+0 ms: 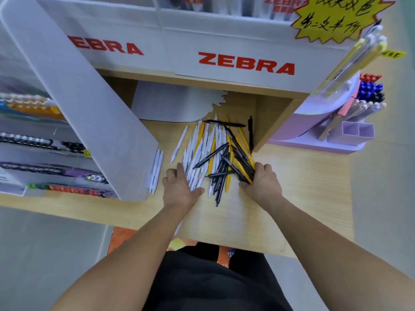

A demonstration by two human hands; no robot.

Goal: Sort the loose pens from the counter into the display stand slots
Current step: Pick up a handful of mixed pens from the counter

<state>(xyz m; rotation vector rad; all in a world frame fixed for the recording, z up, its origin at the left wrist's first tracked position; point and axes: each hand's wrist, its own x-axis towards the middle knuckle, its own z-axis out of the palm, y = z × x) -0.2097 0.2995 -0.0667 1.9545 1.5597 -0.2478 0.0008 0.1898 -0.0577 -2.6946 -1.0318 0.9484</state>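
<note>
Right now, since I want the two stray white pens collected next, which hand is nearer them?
Left. The left hand lies just right of the two stray white pens; the right hand grips black pens beyond the pile, farther right.

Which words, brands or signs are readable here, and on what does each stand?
"ZEBRA": red letters, white plastic display stand front panel.
"EBRA": same brand, cut off, left panel.
Yellow starburst paper sign: handwritten characters, not legible.
Print on loose pens: too small.

"ZEBRA" in red stands on the white display stand [224, 43] — whole at centre, cut to "EBRA" at left; the yellow starburst sign [336, 19] bears handwritten characters, unreadable.
</note>
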